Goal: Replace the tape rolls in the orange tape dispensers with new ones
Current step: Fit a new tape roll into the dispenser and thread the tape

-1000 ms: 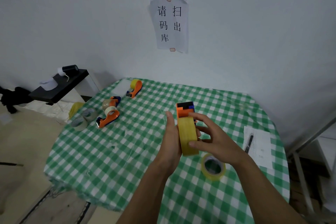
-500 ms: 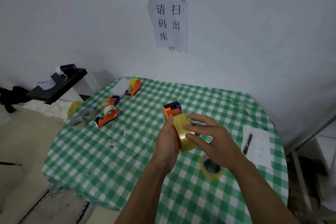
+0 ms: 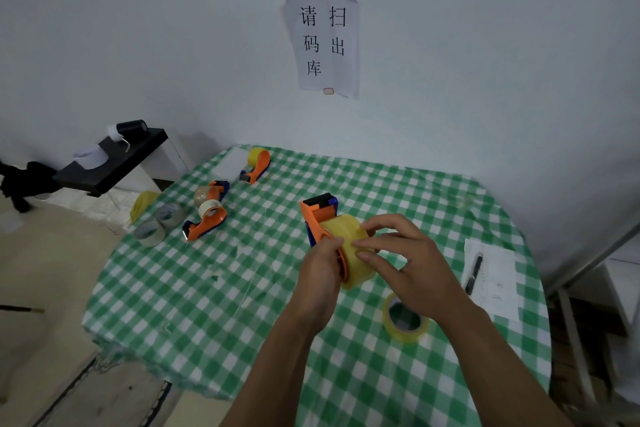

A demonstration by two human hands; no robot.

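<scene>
I take the loose yellow tape roll (image 3: 406, 321) as my landmark; it lies flat on the green checked surface (image 3: 207, 295), nearest to me, with its hollow core facing up; just beyond it and to its left I see both hands raised above the cloth; the left hand (image 3: 320, 276) is clamped round the handle end of an orange tape dispenser (image 3: 317, 218), thumb pressed on the orange side plate; the right hand (image 3: 412, 263) is closed on the wide yellow roll (image 3: 349, 253) seated in that dispenser, fingers (image 3: 372, 248) spread over its outer face; the dispenser's black and blue head points away from me, tilted upward; right of the landmark, near the surface's edge, a white sheet of paper (image 3: 495, 274) lies flat with a black pen (image 3: 473, 274) on it; far left of the landmark and further off, a second orange dispenser (image 3: 206, 224) lies on its side carrying a pale roll; just beyond it a third dispenser (image 3: 216, 190) holds a clear brownish roll; two greyish used rolls (image 3: 157, 224) lie beside them at the left edge; further still, at the far left corner, a fourth orange dispenser (image 3: 256, 165) carries a yellow roll; behind the surface, paper signs (image 3: 322, 24) hang on the white wall; a black shelf (image 3: 110, 159) stands off to the far left.
</scene>
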